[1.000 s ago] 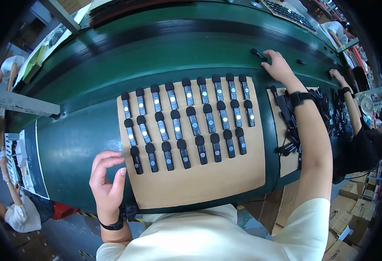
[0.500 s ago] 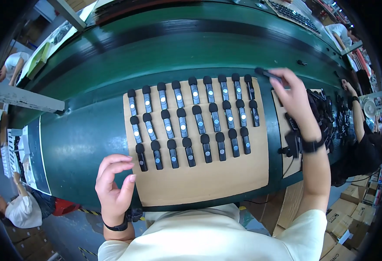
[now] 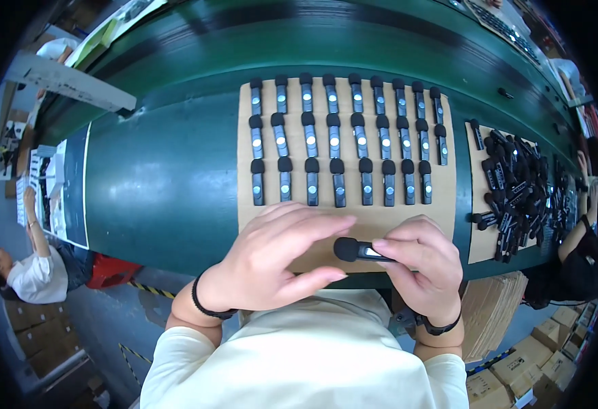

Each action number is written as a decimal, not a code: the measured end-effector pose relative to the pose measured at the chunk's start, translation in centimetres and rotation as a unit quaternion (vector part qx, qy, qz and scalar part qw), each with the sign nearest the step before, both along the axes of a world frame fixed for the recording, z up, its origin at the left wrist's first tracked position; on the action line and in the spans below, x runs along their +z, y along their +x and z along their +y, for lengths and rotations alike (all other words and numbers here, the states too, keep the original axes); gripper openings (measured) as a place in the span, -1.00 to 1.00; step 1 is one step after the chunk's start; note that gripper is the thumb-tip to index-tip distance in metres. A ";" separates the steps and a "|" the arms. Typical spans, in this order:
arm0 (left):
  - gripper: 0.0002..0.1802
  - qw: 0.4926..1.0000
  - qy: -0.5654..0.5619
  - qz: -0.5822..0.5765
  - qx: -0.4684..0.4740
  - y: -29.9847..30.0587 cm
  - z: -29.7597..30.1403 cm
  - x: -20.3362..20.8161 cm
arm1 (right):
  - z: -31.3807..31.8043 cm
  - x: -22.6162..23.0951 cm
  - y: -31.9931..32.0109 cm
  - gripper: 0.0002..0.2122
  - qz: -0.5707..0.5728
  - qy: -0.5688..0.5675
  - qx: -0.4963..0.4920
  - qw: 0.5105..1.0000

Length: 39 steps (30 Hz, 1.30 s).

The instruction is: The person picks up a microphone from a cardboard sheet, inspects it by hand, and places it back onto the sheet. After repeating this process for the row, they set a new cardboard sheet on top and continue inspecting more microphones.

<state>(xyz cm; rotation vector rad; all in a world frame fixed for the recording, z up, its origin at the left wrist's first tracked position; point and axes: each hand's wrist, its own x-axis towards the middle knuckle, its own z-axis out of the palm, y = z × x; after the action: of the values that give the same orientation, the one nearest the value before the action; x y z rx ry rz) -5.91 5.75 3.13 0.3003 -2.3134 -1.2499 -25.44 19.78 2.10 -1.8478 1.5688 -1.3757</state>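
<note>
We pinch a small black clip-on microphone (image 3: 360,251) in our right hand (image 3: 421,269), fingers closed round its body, its round foam head poking out toward our left hand (image 3: 271,262). That hand is spread loose, holding nothing, its fingertips just beside the foam head. Beyond the grip, rows of like microphones (image 3: 343,140) lie on a cardboard sheet (image 3: 408,221). Off to the right of the grip, a heap of black microphones (image 3: 517,191) covers a second sheet.

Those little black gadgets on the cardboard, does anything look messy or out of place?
The rows on the cardboard sheet are neat. The odd spot is the jumbled heap of black gadgets on the right, piled loosely. One gadget sits in the right hand.
</note>
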 end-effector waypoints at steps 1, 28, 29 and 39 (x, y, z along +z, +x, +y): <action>-0.65 1.000 0.016 -0.003 -0.011 0.0 0.2 0.1 | -0.3 -0.1 0.3 -0.67 0.007 -0.015 0.011 1.000; -0.66 0.994 -0.081 0.068 0.008 0.3 0.6 -1.5 | -1.1 -1.1 2.3 -0.68 0.011 -0.067 -0.007 0.998; -0.66 0.995 -0.076 0.068 0.009 0.3 0.6 -1.5 | -1.2 -1.1 2.4 -0.68 0.012 -0.068 -0.007 0.998; -0.66 0.993 -0.071 0.096 0.014 0.1 0.5 -1.8 | -1.6 -1.4 2.3 -0.69 0.002 -0.072 -0.001 0.997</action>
<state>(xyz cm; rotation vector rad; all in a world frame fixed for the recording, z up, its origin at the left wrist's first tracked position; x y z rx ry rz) -5.78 6.20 1.33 0.1552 -2.2113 -1.0453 -23.15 18.21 0.71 -1.9317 1.5097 -1.5229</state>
